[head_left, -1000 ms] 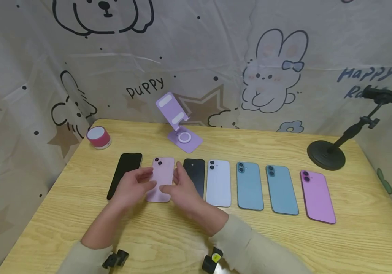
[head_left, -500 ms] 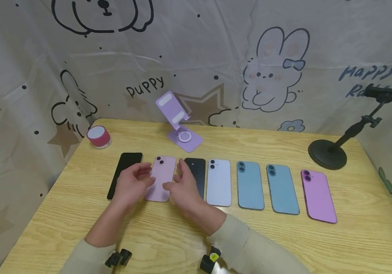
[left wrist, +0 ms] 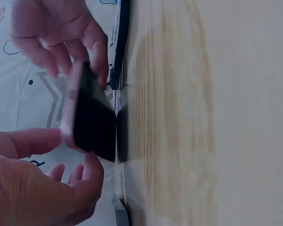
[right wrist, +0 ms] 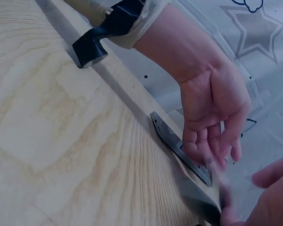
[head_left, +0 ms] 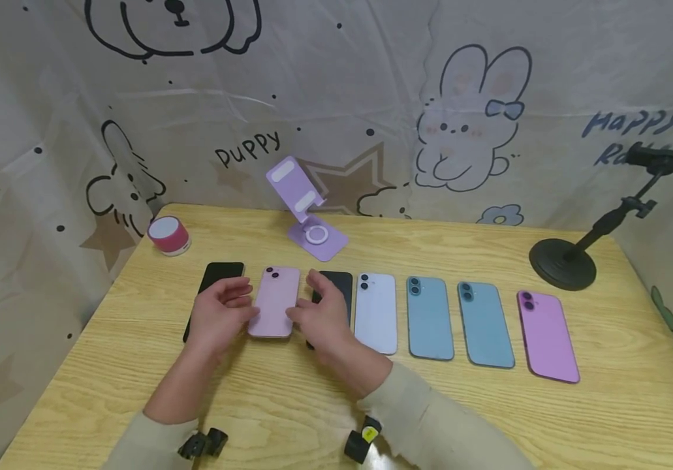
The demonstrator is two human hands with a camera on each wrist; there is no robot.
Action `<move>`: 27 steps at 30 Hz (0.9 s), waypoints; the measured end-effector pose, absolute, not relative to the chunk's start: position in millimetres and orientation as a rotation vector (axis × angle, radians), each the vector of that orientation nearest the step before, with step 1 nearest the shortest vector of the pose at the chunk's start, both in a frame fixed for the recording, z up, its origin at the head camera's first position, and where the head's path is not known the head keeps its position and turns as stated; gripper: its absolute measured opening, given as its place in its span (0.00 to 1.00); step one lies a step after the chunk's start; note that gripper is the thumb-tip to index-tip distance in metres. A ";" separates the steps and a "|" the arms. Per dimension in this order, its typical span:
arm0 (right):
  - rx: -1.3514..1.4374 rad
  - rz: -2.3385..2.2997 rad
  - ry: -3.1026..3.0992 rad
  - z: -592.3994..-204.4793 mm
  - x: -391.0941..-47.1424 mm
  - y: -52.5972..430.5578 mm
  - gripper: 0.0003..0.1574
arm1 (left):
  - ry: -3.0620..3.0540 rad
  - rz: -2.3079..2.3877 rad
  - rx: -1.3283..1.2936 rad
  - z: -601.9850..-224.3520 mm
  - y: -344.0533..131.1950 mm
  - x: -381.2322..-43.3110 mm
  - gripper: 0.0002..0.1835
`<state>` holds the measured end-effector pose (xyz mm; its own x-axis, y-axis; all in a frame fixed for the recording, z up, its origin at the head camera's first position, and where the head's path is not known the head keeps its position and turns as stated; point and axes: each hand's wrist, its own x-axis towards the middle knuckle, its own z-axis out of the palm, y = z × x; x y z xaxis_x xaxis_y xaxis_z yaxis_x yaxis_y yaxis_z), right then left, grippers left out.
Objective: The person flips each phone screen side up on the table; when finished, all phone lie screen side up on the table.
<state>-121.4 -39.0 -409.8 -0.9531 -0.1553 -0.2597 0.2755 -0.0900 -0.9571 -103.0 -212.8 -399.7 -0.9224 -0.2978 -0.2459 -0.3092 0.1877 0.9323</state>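
A pink phone (head_left: 274,303), back and two lenses facing up, is held between both hands. My left hand (head_left: 219,313) pinches its left edge with thumb and fingers, overlapping a black phone (head_left: 224,275) in the head view. On the opposite edge, my right hand (head_left: 324,316) grips it, partly covering a dark phone (head_left: 344,294). Seen in the left wrist view, the pink phone's dark screen (left wrist: 94,115) faces down toward the table and its near end is raised, so it sits tilted. In the right wrist view this phone is blurred.
Rightward lie a white phone (head_left: 376,316), two blue phones, one (head_left: 429,320) beside the other (head_left: 485,326), and a purple phone (head_left: 547,339). Behind stand a purple folding phone stand (head_left: 318,241), a pink-and-white round speaker-like cylinder (head_left: 168,236) and a black stand (head_left: 562,264).
The pink phone's near end has come up off the table. Both thumbs have moved to its edges, and the right hand has shifted slightly right over the dark phone.
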 end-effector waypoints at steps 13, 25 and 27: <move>0.146 -2.160 1.787 -413.3 -136.1 -35.0 0.46 | 2.213 2.018 -0.606 -399.0 -216.7 -105.2 0.33; -0.008 -2.058 2.089 -412.0 -135.0 -37.1 0.31 | 2.132 2.121 -0.529 -380.4 -215.1 -102.3 0.21; -0.023 -2.056 2.068 -412.5 -134.9 -37.3 0.29 | 2.061 2.199 -0.466 -380.3 -215.9 -101.5 0.21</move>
<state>-134.9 -37.3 -412.5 -0.9745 -0.1691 -0.1475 0.1466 0.0183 -0.9890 -101.5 -215.9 -380.3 -0.9492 -0.1394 -0.2821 -0.2725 -0.0843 0.9585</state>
